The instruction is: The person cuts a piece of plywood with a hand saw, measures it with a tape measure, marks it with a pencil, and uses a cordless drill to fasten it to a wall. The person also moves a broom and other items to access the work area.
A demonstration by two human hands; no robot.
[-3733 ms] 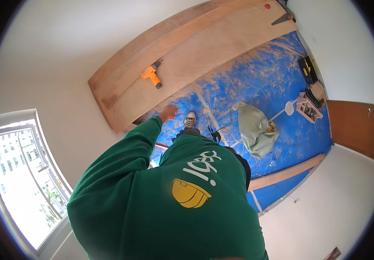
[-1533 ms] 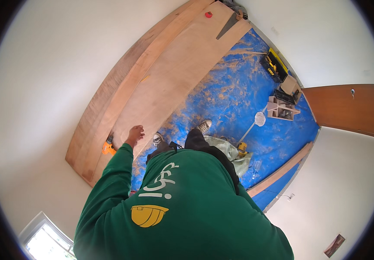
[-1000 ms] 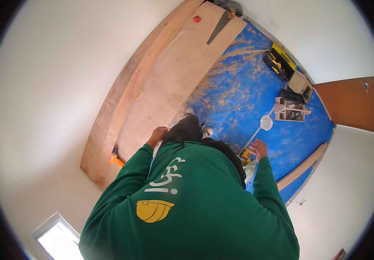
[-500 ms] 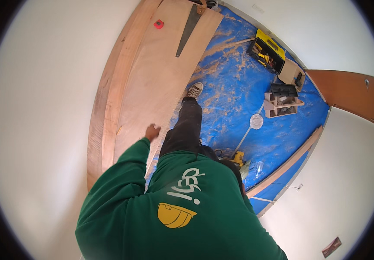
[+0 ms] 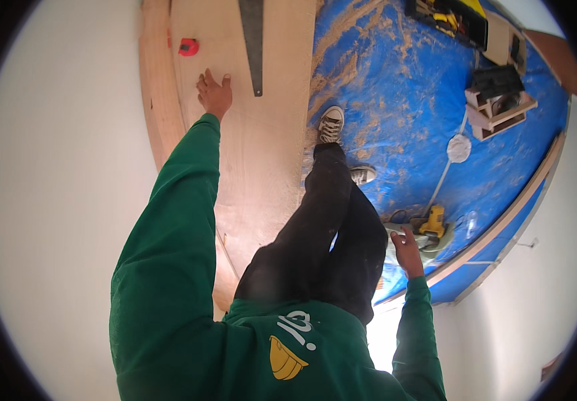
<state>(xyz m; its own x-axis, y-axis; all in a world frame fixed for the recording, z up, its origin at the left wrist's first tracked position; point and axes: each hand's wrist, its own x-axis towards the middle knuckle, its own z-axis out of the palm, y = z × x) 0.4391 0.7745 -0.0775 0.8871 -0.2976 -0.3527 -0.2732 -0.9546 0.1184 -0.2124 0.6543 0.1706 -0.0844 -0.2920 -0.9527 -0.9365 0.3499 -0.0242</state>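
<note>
My left hand (image 5: 215, 95) reaches over the broad wooden board (image 5: 261, 147), fingers spread and nothing in them. Whether it touches the wood I cannot tell. Just beyond its fingertips lies a red tape measure (image 5: 188, 47). To the right of the hand, a handsaw (image 5: 253, 47) rests flat on the board, its narrow end toward me and its handle out of the picture. My right hand (image 5: 406, 251) hangs at my right side with fingers apart and holds nothing. In the picture it is nearest a yellow power tool (image 5: 434, 222) on the floor.
A blue tarp (image 5: 382, 87) strewn with sawdust covers the floor. At the far right stand a black and yellow toolbox (image 5: 452, 23) and a wooden tool caddy (image 5: 500, 110). A round white object (image 5: 459, 148) lies nearer. A long timber (image 5: 502, 227) runs along the right wall.
My left hand has stretched forward over the board toward the tape measure, and its fingers have spread. My right hand has come into view. The whole view has shifted and turned.
</note>
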